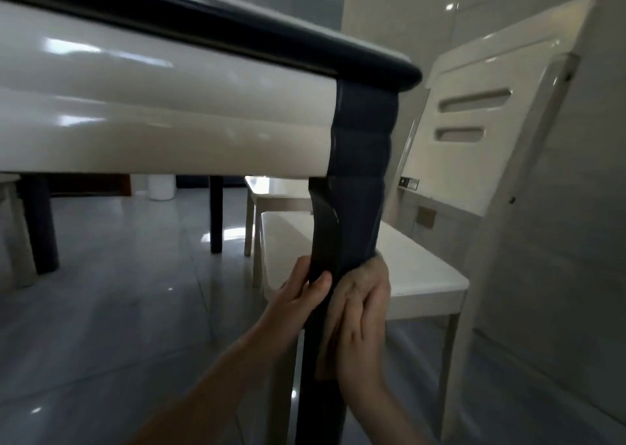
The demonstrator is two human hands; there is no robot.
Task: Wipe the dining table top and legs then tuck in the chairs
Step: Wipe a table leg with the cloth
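Low view from under the table (169, 116), so on the left you mostly get its glossy white side with the dark top edge above, and two far legs (39, 221) standing on the grey tile floor (135, 309). Toward the middle, the left hand (298, 295) grips the near dark leg (355, 207), thumb on the front and fingers wrapped behind. Right next to it the right hand (366, 326) lies flat, fingers fairly straight, pressing a brownish cloth (371, 270) against that leg's right side. Further right a white chair (474, 139) stands just beside the leg, pulled out, its seat behind both hands.
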